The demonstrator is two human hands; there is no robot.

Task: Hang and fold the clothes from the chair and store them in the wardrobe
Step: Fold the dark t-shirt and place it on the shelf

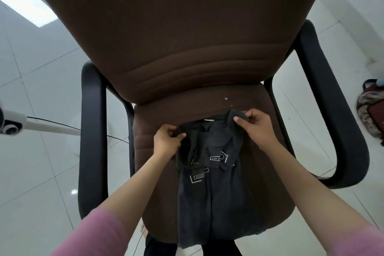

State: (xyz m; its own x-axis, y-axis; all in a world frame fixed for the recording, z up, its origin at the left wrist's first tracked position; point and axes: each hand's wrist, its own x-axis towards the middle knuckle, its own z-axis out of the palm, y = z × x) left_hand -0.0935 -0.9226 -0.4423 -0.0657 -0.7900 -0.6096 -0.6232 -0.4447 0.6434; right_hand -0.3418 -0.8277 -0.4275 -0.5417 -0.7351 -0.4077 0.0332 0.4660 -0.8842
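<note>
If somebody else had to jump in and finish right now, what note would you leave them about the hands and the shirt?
Left hand: pinches the top edge of the dark shirt near its left corner.
Right hand: pinches the top edge near the right corner.
The shirt lies on the seat of the brown chair, its top part doubled down over the white print, its bottom edge hanging over the front of the seat.
Done: the fold has been started.
Left: finish folding this shirt and put it in the wardrobe, which is not in view. No other clothes show on the chair.
</note>
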